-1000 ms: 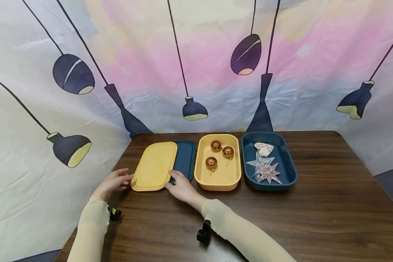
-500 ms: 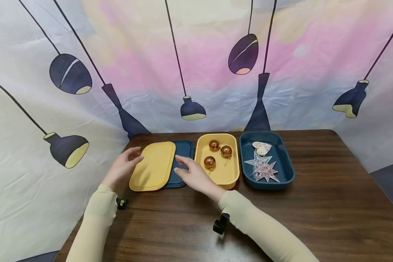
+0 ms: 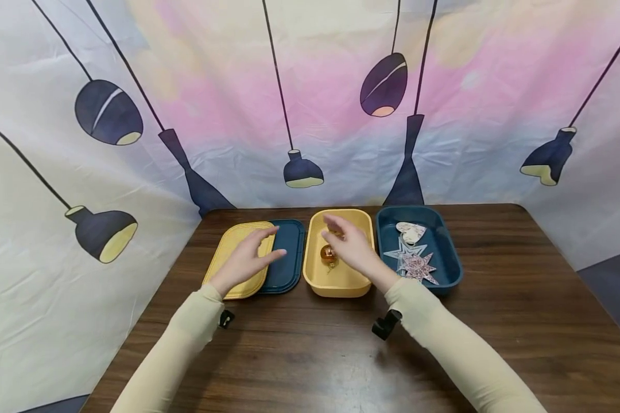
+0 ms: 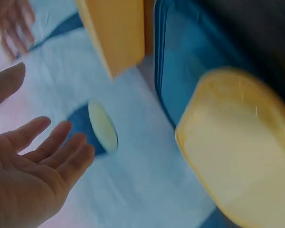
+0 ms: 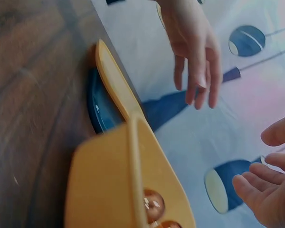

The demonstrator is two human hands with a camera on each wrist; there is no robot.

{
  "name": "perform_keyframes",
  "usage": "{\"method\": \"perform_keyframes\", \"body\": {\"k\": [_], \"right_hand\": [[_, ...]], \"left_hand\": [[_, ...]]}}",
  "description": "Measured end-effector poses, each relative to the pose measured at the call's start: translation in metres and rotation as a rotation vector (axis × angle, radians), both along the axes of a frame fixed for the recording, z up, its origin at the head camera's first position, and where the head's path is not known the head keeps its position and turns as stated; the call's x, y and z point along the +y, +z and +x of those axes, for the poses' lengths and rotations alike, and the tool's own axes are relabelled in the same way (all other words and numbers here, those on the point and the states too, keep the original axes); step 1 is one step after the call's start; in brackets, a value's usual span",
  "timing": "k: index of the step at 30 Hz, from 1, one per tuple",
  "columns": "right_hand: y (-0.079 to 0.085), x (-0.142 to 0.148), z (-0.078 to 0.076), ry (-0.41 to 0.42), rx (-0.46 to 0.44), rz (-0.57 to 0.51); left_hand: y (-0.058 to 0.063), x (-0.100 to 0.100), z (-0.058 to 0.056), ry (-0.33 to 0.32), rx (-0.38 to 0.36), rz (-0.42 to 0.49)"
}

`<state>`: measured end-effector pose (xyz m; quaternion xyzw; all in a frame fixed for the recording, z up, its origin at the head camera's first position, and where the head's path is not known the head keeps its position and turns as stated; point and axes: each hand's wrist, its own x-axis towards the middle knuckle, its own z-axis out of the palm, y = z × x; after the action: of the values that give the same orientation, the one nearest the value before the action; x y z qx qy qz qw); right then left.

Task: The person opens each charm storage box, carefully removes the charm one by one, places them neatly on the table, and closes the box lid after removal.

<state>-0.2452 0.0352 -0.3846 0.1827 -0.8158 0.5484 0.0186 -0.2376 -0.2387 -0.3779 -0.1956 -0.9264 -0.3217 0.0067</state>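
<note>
My left hand point(image 3: 246, 258) hovers over the yellow lid point(image 3: 237, 252), fingers apart and holding nothing; this lid partly overlaps a dark blue lid point(image 3: 287, 258). Above the yellow box point(image 3: 341, 289) is my right hand point(image 3: 352, 245), also empty with loosely bent fingers. Inside that box lies a shiny copper bauble point(image 3: 328, 253); the right wrist view shows two baubles point(image 5: 154, 205), while the hand hides others in the head view. To the right, a dark blue box point(image 3: 446, 252) holds a heart ornament point(image 3: 410, 230), a pale star point(image 3: 403, 250) and a pink glittery star point(image 3: 418, 267).
Everything stands in a row along the back of a dark wooden table point(image 3: 310, 355). Behind it hangs a cloth point(image 3: 206, 74) printed with lamps. A black wrist camera point(image 3: 386, 324) sits under the right sleeve.
The right hand has let go of the yellow lid's edge and moved right over the yellow box. My left hand has left the lid's left side and risen rightward above it.
</note>
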Motion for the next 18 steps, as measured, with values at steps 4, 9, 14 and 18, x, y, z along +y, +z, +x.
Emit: {"method": "perform_keyframes", "body": {"k": [4, 9, 14, 18], "right_hand": [[0.006, 0.014, -0.007, -0.014, 0.006, 0.024], [0.013, 0.025, -0.013, -0.024, 0.008, 0.037], [0.019, 0.027, -0.021, 0.001, 0.034, 0.086], [0.023, 0.029, -0.028, 0.0, 0.037, 0.136]], "left_hand": [[-0.009, 0.02, 0.004, -0.039, -0.003, -0.072], [-0.023, 0.034, 0.007, -0.068, -0.012, -0.12], [-0.036, 0.044, 0.01, -0.078, -0.03, -0.141], [-0.044, 0.051, 0.012, -0.099, -0.035, -0.166]]}}
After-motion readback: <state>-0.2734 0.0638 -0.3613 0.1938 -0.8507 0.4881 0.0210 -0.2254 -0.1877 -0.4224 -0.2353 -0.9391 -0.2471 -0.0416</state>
